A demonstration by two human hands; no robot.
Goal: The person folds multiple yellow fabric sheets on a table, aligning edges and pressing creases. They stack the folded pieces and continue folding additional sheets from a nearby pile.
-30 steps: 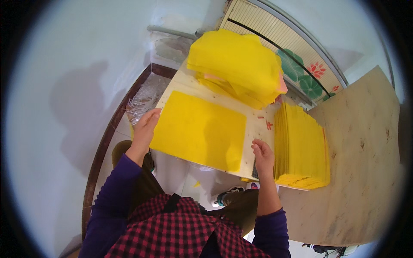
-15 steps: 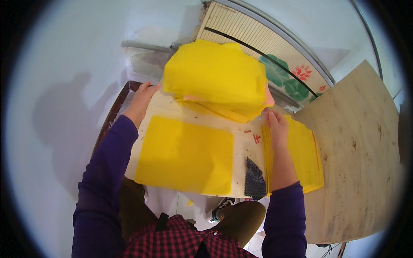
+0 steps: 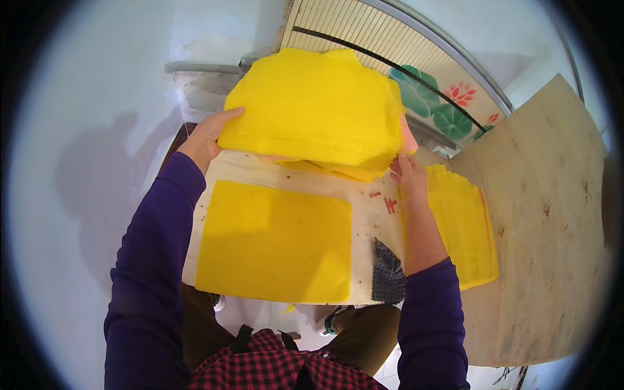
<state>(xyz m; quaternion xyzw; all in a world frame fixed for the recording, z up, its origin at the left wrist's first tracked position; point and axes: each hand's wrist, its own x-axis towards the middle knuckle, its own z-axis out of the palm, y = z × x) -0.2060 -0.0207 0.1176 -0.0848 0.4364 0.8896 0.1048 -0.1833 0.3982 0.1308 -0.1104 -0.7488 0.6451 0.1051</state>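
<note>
A thick pile of yellow fabric sheets [image 3: 318, 107] lies at the back of the table, its edges uneven. My left hand [image 3: 211, 131] grips the pile's front left corner, thumb on top and fingers out of sight underneath. At the front right corner, my right hand [image 3: 411, 177] is closed, its fingertips pinching the edge of the yellow fabric. Flat on the table in front of me lies a single yellow rectangle of fabric [image 3: 273, 240]. A second yellow stack [image 3: 455, 221], partly covered by my right forearm, sits to the right.
A dark grey cloth scrap [image 3: 388, 273] rests at the table's [image 3: 367, 227] front edge. Small red strips [image 3: 390, 205] lie behind it. A large wooden board [image 3: 539, 240] stands on the right, and a slatted painted screen [image 3: 364, 32] is behind the pile.
My left hand has moved from beside the pile onto its left corner. The right hand has shifted slightly inward to the right corner. The whole view has moved a little.
</note>
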